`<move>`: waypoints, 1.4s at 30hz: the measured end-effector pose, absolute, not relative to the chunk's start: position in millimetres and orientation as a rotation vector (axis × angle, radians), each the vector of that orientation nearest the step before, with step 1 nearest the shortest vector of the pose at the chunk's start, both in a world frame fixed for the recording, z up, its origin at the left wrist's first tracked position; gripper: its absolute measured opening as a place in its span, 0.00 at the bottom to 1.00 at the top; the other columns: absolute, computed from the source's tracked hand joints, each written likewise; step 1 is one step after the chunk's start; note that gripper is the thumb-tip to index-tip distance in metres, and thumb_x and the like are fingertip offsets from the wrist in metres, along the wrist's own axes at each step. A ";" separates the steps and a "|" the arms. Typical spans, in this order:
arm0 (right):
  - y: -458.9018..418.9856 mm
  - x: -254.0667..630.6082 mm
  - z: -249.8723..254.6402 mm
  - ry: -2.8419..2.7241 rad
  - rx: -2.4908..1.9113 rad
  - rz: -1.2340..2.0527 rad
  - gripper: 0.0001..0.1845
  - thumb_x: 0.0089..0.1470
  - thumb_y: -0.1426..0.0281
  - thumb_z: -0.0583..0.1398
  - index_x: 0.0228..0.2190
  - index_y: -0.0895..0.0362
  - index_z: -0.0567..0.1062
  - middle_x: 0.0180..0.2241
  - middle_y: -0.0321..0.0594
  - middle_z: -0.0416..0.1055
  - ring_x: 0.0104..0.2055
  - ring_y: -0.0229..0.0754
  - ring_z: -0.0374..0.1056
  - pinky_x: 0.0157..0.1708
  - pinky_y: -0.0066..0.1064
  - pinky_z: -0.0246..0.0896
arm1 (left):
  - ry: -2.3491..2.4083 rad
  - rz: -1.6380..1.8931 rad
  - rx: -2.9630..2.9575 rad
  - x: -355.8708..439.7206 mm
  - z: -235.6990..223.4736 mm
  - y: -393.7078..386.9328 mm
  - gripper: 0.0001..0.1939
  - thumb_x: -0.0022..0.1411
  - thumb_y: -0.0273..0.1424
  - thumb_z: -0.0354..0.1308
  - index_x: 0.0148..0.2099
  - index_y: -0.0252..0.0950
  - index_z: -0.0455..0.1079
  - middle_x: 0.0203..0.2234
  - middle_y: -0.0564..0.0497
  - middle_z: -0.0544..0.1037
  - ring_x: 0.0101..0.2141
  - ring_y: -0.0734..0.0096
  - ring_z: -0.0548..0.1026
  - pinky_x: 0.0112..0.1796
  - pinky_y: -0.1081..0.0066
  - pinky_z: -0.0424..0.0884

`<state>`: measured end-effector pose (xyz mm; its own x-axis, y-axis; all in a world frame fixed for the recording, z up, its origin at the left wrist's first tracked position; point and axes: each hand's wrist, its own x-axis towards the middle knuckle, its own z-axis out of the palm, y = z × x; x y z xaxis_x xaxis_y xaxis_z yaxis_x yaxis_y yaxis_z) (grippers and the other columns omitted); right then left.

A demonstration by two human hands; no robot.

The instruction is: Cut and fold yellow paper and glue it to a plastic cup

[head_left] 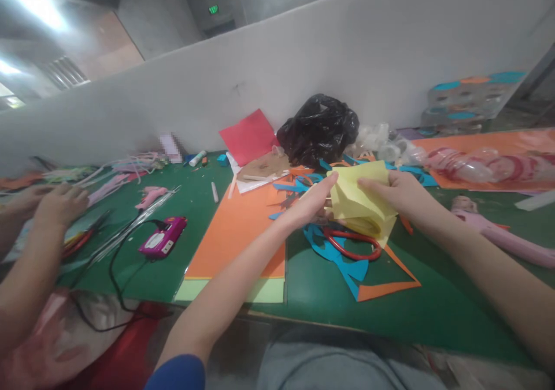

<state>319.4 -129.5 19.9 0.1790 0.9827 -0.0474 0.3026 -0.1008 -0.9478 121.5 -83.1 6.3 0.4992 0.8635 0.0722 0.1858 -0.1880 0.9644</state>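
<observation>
Folded yellow paper point(362, 190) is held up between my two hands over the green table point(437, 315). My left hand point(318, 199) grips its left edge, the thumb on the front and the other fingers partly hidden behind. Closed on the upper right side of the sheet is my right hand point(396, 193), thumb pressed to the front. Just below the paper lie the red handles of scissors point(353, 245), their blades hidden. Blue paper scraps point(327, 248) and an orange paper strip point(390, 291) surround them.
Orange sheets point(243, 234) lie left of my hands, with a black plastic bag point(321, 127) behind. A pink glue gun point(498, 234) rests at right. On the left are a purple power box point(162, 238), another glue gun point(151, 196) and a co-worker's hands point(60, 205).
</observation>
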 end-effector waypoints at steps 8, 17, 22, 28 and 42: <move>-127.6 317.3 21.5 -1.252 -1.621 0.927 0.13 0.55 0.59 0.65 0.35 0.56 0.79 0.33 0.42 0.82 0.31 0.46 0.77 0.25 0.29 0.69 | 0.791 0.647 1.498 125.4 12.1 -92.2 0.21 0.65 0.32 0.55 0.60 0.41 0.65 0.46 0.44 0.80 0.34 0.65 0.78 0.31 0.64 0.78; -128.6 315.4 26.6 -1.215 -1.562 1.069 0.14 0.56 0.64 0.65 0.43 0.57 0.78 0.41 0.45 0.82 0.34 0.45 0.77 0.30 0.30 0.71 | 0.826 0.705 1.612 123.4 12.7 -88.2 0.26 0.60 0.27 0.52 0.61 0.37 0.63 0.37 0.47 0.80 0.25 0.74 0.71 0.28 0.70 0.71; -130.4 316.3 27.5 -1.148 -1.557 1.124 0.12 0.57 0.65 0.65 0.40 0.59 0.80 0.38 0.45 0.82 0.31 0.43 0.77 0.29 0.28 0.71 | 0.834 0.714 1.675 121.8 7.3 -81.9 0.24 0.59 0.26 0.52 0.59 0.36 0.64 0.34 0.49 0.77 0.25 0.75 0.69 0.26 0.72 0.66; -125.0 320.1 21.9 -1.124 -1.578 1.088 0.12 0.55 0.61 0.66 0.36 0.58 0.81 0.34 0.43 0.82 0.29 0.44 0.76 0.27 0.29 0.70 | 0.809 0.718 1.773 121.4 5.8 -81.9 0.27 0.58 0.25 0.53 0.60 0.37 0.65 0.34 0.50 0.76 0.28 0.73 0.70 0.30 0.72 0.68; -126.5 319.9 20.4 -1.126 -1.501 1.186 0.14 0.58 0.61 0.64 0.40 0.59 0.80 0.41 0.46 0.82 0.31 0.43 0.76 0.29 0.29 0.71 | 0.853 0.833 1.800 124.7 2.4 -77.8 0.17 0.66 0.28 0.49 0.55 0.36 0.68 0.47 0.46 0.78 0.47 0.63 0.75 0.49 0.64 0.72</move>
<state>319.9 -126.5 20.4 0.1291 0.9760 -0.1753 0.1248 -0.1914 -0.9736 124.7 -77.8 2.4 0.5259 0.8330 0.1719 0.1909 -0.3126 0.9305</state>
